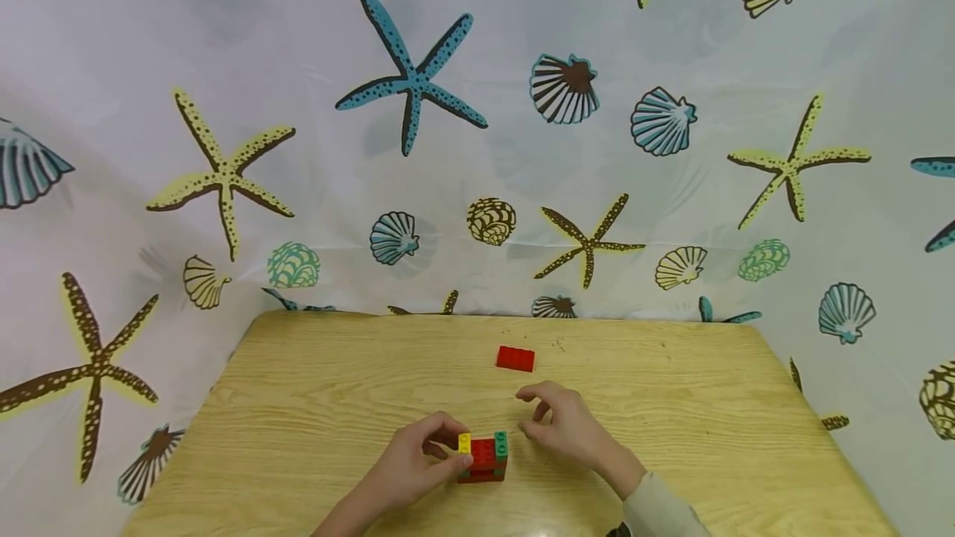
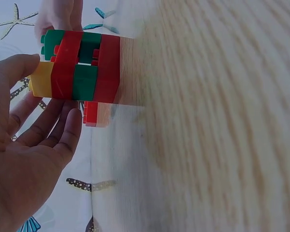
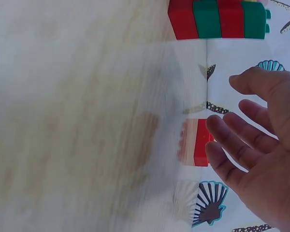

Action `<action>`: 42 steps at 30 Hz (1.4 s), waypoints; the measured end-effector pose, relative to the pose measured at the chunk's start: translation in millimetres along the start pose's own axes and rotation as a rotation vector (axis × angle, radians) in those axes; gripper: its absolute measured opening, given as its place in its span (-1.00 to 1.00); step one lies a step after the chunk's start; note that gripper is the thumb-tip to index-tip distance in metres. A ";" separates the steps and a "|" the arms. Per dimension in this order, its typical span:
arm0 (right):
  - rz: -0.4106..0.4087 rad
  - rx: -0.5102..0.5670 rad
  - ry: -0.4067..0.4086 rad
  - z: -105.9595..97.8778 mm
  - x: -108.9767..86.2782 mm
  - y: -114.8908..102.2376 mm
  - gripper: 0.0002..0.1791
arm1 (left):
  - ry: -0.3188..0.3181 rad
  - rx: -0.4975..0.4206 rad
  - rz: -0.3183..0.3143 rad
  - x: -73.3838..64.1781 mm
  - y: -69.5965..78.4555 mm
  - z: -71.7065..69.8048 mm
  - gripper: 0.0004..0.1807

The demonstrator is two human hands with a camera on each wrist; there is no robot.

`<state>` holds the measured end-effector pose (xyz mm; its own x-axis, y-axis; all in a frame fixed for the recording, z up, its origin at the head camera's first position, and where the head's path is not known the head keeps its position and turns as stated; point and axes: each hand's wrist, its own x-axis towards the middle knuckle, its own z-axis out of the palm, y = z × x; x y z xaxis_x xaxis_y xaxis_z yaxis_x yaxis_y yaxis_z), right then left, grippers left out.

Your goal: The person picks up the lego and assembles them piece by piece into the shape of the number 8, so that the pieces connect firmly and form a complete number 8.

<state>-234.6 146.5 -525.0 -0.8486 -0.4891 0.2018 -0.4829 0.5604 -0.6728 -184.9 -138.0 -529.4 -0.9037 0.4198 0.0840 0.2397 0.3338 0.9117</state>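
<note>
A small stack of toy building bricks (image 1: 483, 452), in red and green layers, stands on the table in the head view. A yellow brick (image 1: 465, 442) sits on its left top end and a green brick (image 1: 501, 444) on its right top end. My left hand (image 1: 418, 458) pinches the yellow brick between thumb and index finger; its other fingers curve loosely beside the stack in the left wrist view. To the right of the stack, my right hand (image 1: 567, 425) hovers with relaxed, spread fingers, holding nothing. The right wrist view shows it apart from the bricks.
A loose red brick (image 1: 516, 358) lies farther back on the wooden table (image 1: 336, 379). A white curtain (image 1: 507, 172) printed with starfish and shells surrounds the table at the back and both sides.
</note>
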 end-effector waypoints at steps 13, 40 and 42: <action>0.154 0.005 0.089 -5.8 31.1 19.6 -0.55 | -0.004 -0.034 -0.015 0.8 -3.5 -0.1 -0.64; 0.291 0.034 0.135 1.0 64.6 45.8 -0.43 | -0.010 -0.043 -0.024 0.4 -3.2 -2.2 -0.68; 0.293 0.021 0.133 1.0 65.9 45.8 -0.43 | -0.009 -0.046 -0.023 0.4 -3.2 -2.1 -0.68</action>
<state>-312.5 139.2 -543.2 -0.9723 -0.2167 0.0878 -0.2108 0.6499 -0.7302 -186.8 -140.7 -531.5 -0.9054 0.4203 0.0597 0.2024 0.3038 0.9310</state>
